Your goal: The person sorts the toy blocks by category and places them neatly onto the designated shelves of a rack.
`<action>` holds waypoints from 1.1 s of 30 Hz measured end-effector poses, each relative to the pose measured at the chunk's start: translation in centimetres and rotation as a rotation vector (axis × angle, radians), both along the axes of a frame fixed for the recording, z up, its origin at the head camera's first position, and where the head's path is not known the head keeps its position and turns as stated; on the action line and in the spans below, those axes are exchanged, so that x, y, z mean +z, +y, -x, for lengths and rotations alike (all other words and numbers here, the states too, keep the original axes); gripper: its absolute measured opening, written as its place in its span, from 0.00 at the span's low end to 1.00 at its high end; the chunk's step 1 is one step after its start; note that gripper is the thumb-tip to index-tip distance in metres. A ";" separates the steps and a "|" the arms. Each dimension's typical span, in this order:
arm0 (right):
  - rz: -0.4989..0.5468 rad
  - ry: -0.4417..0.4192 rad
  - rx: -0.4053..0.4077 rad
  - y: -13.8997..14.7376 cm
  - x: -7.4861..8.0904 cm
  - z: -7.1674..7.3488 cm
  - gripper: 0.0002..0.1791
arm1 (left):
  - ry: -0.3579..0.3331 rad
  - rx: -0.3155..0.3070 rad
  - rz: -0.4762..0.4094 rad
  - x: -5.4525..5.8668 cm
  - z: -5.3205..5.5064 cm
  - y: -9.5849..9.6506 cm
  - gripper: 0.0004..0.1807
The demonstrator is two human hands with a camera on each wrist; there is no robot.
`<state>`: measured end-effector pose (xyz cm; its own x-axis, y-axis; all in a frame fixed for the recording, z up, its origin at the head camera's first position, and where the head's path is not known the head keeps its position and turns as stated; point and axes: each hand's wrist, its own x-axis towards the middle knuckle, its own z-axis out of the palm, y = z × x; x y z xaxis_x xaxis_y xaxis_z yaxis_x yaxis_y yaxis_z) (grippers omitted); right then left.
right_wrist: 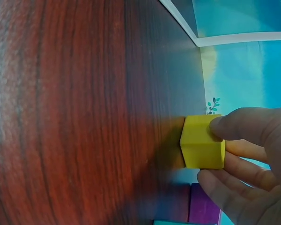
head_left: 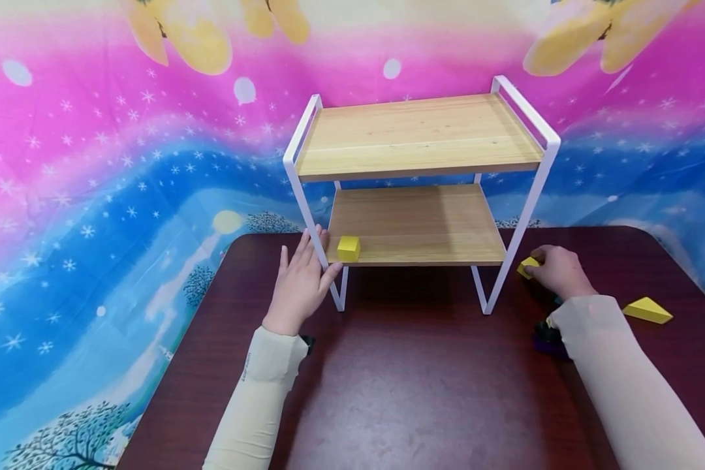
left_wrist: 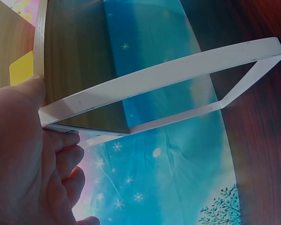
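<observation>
Table [head_left: 411, 391] | right hand [head_left: 562, 271] pinches yellow block [right_wrist: 201, 145] | left hand [head_left: 296, 292] spread, partly behind shelf frame [left_wrist: 159, 76]

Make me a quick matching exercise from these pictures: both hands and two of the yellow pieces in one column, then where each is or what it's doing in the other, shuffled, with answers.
Column one
1. Left hand
2. Right hand
3. Unheld yellow cube
4. Pointed yellow block

Column two
A. Lying on the table
B. Touching the white frame
C. Resting on the lower shelf
D. Pinching a small yellow piece

Pairs: 1-B, 2-D, 3-C, 4-A
</observation>
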<state>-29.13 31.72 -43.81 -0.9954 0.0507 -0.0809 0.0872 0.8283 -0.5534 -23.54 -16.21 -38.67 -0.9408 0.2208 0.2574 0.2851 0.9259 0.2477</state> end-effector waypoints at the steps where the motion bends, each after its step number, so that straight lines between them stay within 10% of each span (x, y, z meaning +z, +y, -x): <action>1: 0.000 0.002 0.001 0.0 0.0 0.0 0.25 | 0.000 -0.001 -0.002 0.0 0.0 0.0 0.40; 33: 0.000 0.018 0.011 0.1 0.1 -0.5 0.25 | -0.040 0.007 0.061 1.0 -0.3 0.0 0.40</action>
<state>-28.68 31.79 -43.75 -0.9972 0.0402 -0.0635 0.0687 0.8290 -0.5550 -23.26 -16.16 -37.70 -0.9517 0.2283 0.2055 0.2695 0.9416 0.2021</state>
